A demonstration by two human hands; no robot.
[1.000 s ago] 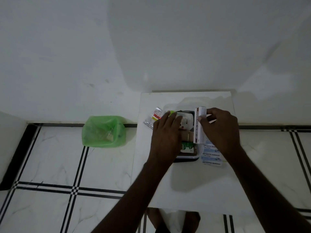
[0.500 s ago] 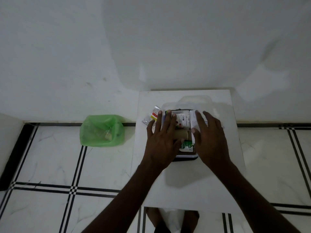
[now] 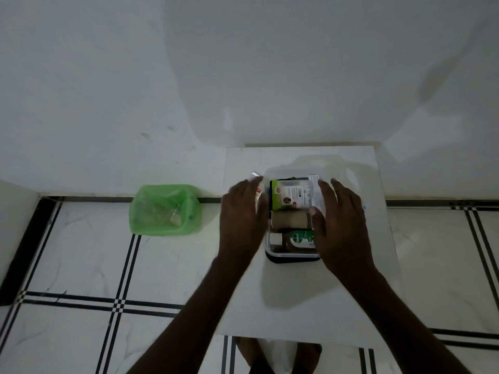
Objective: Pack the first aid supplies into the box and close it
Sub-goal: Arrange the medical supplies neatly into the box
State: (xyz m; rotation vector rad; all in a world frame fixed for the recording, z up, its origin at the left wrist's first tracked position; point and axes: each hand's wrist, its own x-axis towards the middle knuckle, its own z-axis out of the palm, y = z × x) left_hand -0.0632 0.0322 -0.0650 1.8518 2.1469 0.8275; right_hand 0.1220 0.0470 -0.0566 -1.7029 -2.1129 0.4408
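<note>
1. The left hand (image 3: 243, 214) is flat, palm down, its fingers (image 3: 252, 186) held loosely together and extended away from the person; it holds nothing. It lies along the left side of the box, and whether it touches the wall there cannot be told.
2. The right hand (image 3: 340, 225) is also palm down with fingers (image 3: 325, 186) slightly apart and stretched forward. The thumb (image 3: 317, 211) rests on or against a white carton (image 3: 314, 190) standing on edge along the right side of the box; no pinch is closed around it.
3. Between the two hands sits the box (image 3: 293, 256), a small clear plastic container with a dark base, open at the top.
4. Inside it, at the far end, lies a green-and-white packet (image 3: 289, 195) with printed labels and a barcode.
5. Just nearer is a tan bandage roll (image 3: 290, 220), lying on its side across the box.
6. At the near end lies a Dettol bottle (image 3: 295, 240) on its side, its white cap pointing left and green label facing up.
7. Under the left hand's fingertips, outside the box, a small sachet (image 3: 255, 175) with red print peeks out on the table.
8. Beyond the box lies a clear lid (image 3: 337, 163), faint against the surface.
9. Everything rests on a small white table (image 3: 297, 306) pushed against the white wall (image 3: 243, 76).
10. To the left, on the tiled floor (image 3: 81, 265), stands a bin lined with a green plastic bag (image 3: 166, 210), well apart from the table's contents.
</note>
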